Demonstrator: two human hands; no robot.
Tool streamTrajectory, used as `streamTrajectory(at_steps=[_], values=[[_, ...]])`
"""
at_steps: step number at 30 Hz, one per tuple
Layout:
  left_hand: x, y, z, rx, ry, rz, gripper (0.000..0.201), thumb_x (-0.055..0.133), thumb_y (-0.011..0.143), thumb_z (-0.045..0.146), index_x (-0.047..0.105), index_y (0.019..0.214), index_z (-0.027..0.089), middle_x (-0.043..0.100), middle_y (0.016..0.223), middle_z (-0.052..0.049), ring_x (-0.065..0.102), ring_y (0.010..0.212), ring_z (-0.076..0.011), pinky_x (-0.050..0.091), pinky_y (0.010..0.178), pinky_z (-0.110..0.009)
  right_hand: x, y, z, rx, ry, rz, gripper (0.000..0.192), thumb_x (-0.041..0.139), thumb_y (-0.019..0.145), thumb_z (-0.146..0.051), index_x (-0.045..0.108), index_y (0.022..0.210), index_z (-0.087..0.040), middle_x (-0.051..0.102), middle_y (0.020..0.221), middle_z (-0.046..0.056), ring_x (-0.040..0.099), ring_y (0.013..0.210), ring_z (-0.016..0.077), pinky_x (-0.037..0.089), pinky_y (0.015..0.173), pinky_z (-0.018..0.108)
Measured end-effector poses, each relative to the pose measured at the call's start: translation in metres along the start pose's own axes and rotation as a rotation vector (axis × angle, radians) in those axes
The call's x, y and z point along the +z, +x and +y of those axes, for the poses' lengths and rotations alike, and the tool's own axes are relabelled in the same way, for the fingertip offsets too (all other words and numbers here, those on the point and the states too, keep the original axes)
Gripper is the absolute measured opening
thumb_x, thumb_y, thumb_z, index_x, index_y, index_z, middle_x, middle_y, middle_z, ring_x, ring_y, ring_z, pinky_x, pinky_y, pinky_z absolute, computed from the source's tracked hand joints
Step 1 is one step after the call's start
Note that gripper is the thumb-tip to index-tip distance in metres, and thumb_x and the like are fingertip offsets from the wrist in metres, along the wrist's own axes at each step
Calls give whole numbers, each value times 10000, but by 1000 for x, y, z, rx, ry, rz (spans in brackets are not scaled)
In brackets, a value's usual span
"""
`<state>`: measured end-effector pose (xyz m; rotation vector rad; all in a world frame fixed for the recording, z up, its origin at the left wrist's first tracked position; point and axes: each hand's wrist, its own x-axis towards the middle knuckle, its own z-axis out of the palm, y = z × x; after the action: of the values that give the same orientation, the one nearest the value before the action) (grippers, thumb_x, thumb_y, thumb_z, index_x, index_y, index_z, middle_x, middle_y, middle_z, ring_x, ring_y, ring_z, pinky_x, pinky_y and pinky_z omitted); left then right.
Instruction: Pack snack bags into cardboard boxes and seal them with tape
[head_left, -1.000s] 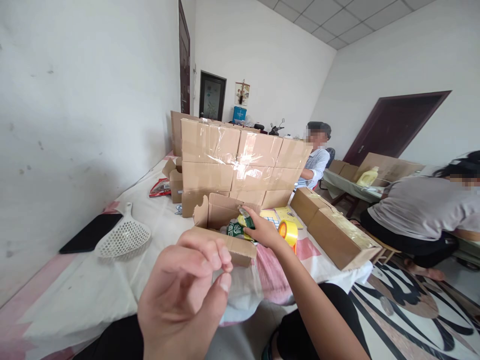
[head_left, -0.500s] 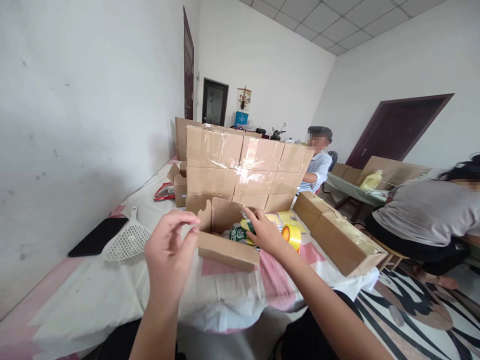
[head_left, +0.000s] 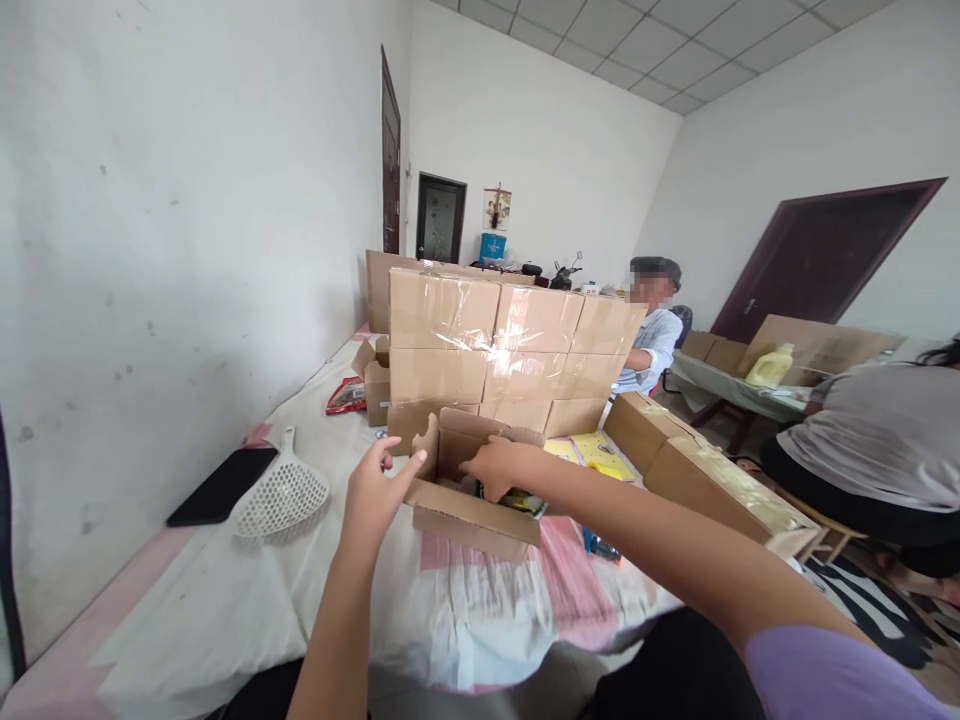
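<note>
The left hand is spread loosely open, thumb and forefinger at the left flap of the open cardboard box. The right hand reaches down into that box, fingers curled over the packets inside; whether it grips one I cannot tell. The box sits on the cloth-covered tabletop, long axis running left to right, opening upward, before a stack of taped cartons.

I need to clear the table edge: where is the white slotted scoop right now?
In the head view the white slotted scoop lies on the cloth at the left, beside the black phone, left of the left hand.
</note>
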<state>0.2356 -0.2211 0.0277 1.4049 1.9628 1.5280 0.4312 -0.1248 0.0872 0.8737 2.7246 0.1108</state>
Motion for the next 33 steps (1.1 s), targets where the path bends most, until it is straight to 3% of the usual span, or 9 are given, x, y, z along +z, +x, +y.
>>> streamTrajectory(at_steps=[3, 5, 8, 14, 17, 20, 23, 29, 33], values=[[7, 3, -7, -40, 163, -212, 497, 529, 871, 553, 642, 1185, 186, 639, 787, -21, 630, 775, -231, 440, 719, -318, 4, 13, -5, -11, -95, -233, 240, 764, 652, -162, 757, 890, -189, 742, 789, 60, 725, 835, 283, 552, 801, 413], [9, 4, -12, -28, 193, -338, 441, 436, 921, 522, 674, 1089, 190, 694, 843, -53, 663, 845, -240, 454, 748, -313, 7, 16, -7, 2, -99, -275, 214, 736, 670, -129, 749, 877, -183, 737, 791, 54, 721, 832, 270, 565, 749, 383], [7, 2, -15, -5, 210, -419, 459, 338, 963, 502, 685, 912, 205, 740, 958, -96, 678, 938, -260, 465, 793, -322, 11, 13, -11, 26, -108, -271, 270, 722, 672, -98, 734, 925, -191, 744, 913, 53, 706, 901, 259, 576, 774, 383], [2, -10, -2, -9, 361, -422, 500, 284, 973, 469, 685, 849, 198, 746, 997, -183, 684, 942, -347, 455, 763, -394, 2, -11, -19, -28, -144, -141, 450, 765, 686, -113, 658, 1124, -129, 657, 1195, 167, 606, 1114, 334, 550, 869, 435], [4, -15, 6, -23, 406, -407, 521, 265, 981, 455, 710, 909, 193, 746, 1029, -198, 695, 967, -361, 465, 755, -400, -13, -32, -12, -61, -152, 19, 444, 731, 786, -166, 583, 1197, -90, 584, 1230, 212, 541, 1167, 354, 523, 899, 466], [6, -16, 10, -31, 425, -394, 524, 268, 986, 444, 721, 948, 183, 747, 1050, -204, 702, 987, -357, 474, 756, -394, -25, -49, -2, -65, -6, 256, 418, 651, 891, -208, 505, 1268, -107, 536, 1250, 188, 525, 1175, 315, 490, 969, 467], [7, -13, 7, -9, 424, -389, 479, 295, 983, 404, 720, 942, 187, 748, 1071, -188, 702, 1012, -328, 473, 767, -368, -23, -49, 3, -67, 215, 382, 463, 608, 945, -245, 433, 1359, -137, 521, 1297, 165, 510, 1239, 286, 447, 1059, 455], [3, -7, -4, 30, 412, -389, 435, 317, 979, 344, 702, 851, 189, 758, 1040, -170, 700, 994, -298, 448, 763, -340, 8, -8, 6, -43, 307, 335, 438, 545, 1000, -243, 420, 1397, -106, 522, 1359, 195, 499, 1305, 269, 417, 1122, 448], [6, -7, -5, 26, 407, -378, 475, 303, 999, 391, 697, 828, 189, 760, 1002, -165, 699, 952, -300, 434, 739, -343, 23, 9, 18, -92, 177, 229, 502, 686, 893, -156, 506, 1353, -68, 547, 1336, 207, 514, 1261, 297, 453, 1079, 452]])
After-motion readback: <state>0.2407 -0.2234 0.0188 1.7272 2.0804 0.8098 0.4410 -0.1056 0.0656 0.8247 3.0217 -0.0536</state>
